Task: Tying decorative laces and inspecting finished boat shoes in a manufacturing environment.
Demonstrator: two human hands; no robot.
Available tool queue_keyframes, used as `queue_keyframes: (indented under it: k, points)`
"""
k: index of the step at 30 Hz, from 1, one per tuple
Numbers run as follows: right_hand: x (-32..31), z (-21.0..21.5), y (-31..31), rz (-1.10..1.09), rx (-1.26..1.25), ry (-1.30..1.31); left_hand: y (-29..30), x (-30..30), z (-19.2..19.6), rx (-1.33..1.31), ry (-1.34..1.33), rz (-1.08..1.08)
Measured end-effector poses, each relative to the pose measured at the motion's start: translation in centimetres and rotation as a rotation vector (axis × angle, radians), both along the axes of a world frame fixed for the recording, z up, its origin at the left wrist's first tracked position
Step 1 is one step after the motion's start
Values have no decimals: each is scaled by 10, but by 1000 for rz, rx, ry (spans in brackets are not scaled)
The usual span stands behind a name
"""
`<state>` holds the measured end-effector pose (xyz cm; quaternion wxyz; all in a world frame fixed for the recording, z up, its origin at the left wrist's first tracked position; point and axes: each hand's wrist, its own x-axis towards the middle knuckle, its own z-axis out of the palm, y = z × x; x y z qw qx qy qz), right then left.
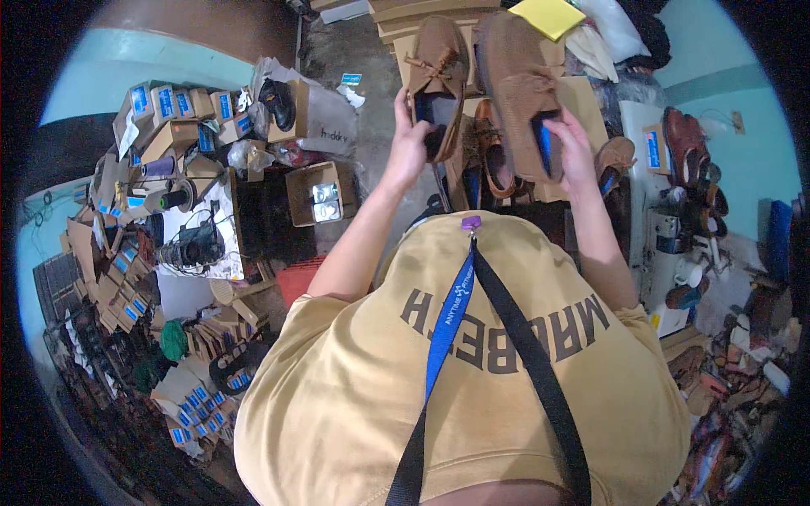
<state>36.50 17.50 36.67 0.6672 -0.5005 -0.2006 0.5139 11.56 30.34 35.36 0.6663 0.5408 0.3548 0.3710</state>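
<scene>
- We see a brown suede moccasin (440,72) with laced bow, held upright, opening toward us.
- Its brown twin (521,88) shows its textured sole, tilted.

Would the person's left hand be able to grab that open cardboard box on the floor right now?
Probably not: the left hand is already holding a brown suede moccasin, and the open cardboard box sits lower on the floor.

left hand (407,139): raised, gripping | right hand (569,143): raised, gripping
</scene>
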Motion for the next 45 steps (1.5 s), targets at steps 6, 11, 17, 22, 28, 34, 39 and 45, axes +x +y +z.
queue_keyframes:
  k: [6,11,17,22,28,34,39,45]
  points:
    - [-64,9,15,-46,-49,-85,-29,30,9,164,-75,122]
    - [-73,27,4,-50,-14,-34,-37,28,14,215,27,220]
    - [-80,43,10,-53,207,-37,-49,28,21,199,84,95]
    - [-92,39,10,46,207,-27,-60,25,9,-277,-326,-41]
    - [-93,36,-1,44,127,-115,-57,10,41,-163,-281,-249]
    - [-84,31,-2,35,216,44,-52,11,33,-156,-82,-255]
    - [-67,31,3,-79,205,-187,-49,-8,31,-666,-524,-235]
    - [-73,12,5,-137,225,-425,-60,-1,39,-221,-106,-239]
